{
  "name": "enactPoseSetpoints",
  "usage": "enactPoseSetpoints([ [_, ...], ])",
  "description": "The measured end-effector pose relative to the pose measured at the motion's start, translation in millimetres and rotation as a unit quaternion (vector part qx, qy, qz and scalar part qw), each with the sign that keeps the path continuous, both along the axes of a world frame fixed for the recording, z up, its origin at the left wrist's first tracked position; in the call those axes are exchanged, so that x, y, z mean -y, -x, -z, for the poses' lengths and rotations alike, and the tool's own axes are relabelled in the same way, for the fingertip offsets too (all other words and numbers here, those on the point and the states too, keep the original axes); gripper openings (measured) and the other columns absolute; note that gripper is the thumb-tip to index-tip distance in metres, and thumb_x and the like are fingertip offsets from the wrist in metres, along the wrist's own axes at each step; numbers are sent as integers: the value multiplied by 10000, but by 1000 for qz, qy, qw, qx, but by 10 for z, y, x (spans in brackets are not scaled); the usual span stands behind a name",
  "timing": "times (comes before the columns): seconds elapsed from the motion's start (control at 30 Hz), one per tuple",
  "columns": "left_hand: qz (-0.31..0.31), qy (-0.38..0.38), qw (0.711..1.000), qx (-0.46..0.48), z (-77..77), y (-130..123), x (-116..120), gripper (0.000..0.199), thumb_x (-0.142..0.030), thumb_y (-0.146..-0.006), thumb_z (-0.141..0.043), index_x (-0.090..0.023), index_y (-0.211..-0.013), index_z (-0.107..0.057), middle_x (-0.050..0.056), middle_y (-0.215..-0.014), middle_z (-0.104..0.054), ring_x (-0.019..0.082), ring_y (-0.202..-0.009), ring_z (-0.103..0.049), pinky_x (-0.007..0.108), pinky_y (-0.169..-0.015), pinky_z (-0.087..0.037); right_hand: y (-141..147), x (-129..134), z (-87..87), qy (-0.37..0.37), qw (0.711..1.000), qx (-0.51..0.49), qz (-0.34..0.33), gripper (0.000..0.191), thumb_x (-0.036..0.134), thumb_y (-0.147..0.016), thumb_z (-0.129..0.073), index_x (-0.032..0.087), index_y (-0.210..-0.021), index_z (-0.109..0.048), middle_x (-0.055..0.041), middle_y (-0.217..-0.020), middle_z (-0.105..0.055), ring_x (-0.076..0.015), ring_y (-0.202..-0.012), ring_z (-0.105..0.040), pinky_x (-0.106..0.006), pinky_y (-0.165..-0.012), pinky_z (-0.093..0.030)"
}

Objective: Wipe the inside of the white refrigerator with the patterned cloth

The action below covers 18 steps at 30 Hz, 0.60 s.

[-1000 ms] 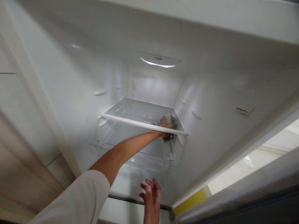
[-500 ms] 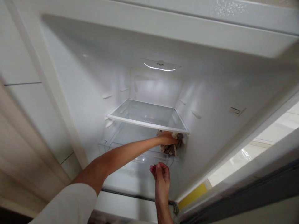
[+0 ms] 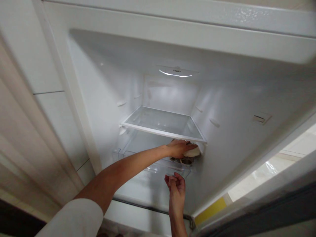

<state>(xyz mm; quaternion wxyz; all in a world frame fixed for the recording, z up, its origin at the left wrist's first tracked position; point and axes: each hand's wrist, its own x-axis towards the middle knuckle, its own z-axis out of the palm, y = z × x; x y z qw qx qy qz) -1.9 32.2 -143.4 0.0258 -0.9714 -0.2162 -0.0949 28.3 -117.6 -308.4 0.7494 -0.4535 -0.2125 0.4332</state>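
Observation:
My left hand [image 3: 179,148] reaches across into the fridge, below the right front corner of the glass shelf [image 3: 165,122]. Its fingers press on a crumpled beige and brown cloth [image 3: 193,152] against the right inner wall. Lower down, my right hand [image 3: 176,187] is raised in front of the clear plastic drawer [image 3: 158,167], fingers curled in towards the thumb. Whether anything small is between those fingers cannot be made out.
A lit lamp [image 3: 175,72] is on the fridge ceiling. Shelf supports stick out of both side walls. White tiles [image 3: 53,112] lie to the left, the door edge [image 3: 261,194] and a yellow strip [image 3: 211,210] to the lower right.
The view has shifted, so the fridge appears further right. My left hand has flattened over the cloth, whose folds have changed, with a pale part now at its fingertips. My right hand keeps its curled pose.

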Motion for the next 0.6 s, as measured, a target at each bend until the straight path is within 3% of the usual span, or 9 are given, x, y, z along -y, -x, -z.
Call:
enactPoseSetpoints([
  [0.13, -77, -100, 992, -28, 25, 191, -288, 555, -192, -875, -619, -264, -1418, -531, 90, -1273, -650, 234, -1028, -625, 325, -855, -500, -9, 8, -2, 0, 1000, 12, 1, 590, 504, -683, -811, 203, -1111, -536, 46, -842, -639, -201, -895, -732, -423, -978, -582],
  [0.3, -159, -143, 976, -52, 14, 796, -438, 370, -84, -889, -547, -202, -1221, -658, 129, -1213, -658, 283, -1054, -593, 391, -823, -510, -52, 7, 83, 35, 992, 118, -14, 700, 550, -692, -805, 201, -1209, -488, 5, -917, -653, -213, -964, -709, -384, -963, -556],
  [0.43, -251, -172, 949, -77, -45, 1294, -376, 319, -51, -912, -436, -132, -1083, -694, 189, -1138, -667, 350, -1083, -576, 472, -804, -518, -11, 20, 89, 66, 985, 159, -10, 784, 619, -668, -790, 200, -1250, -472, -45, -1024, -641, -212, -982, -673, -378, -941, -549],
  [0.6, -321, -196, 921, -101, -55, 1727, -96, 327, -50, -923, -432, -100, -1114, -692, 223, -1130, -674, 397, -1153, -555, 596, -903, -467, 88, 86, -11, 58, 985, 164, -3, 791, 683, -676, -721, 205, -1253, -468, -77, -1119, -602, -231, -1045, -650, -409, -986, -515],
])
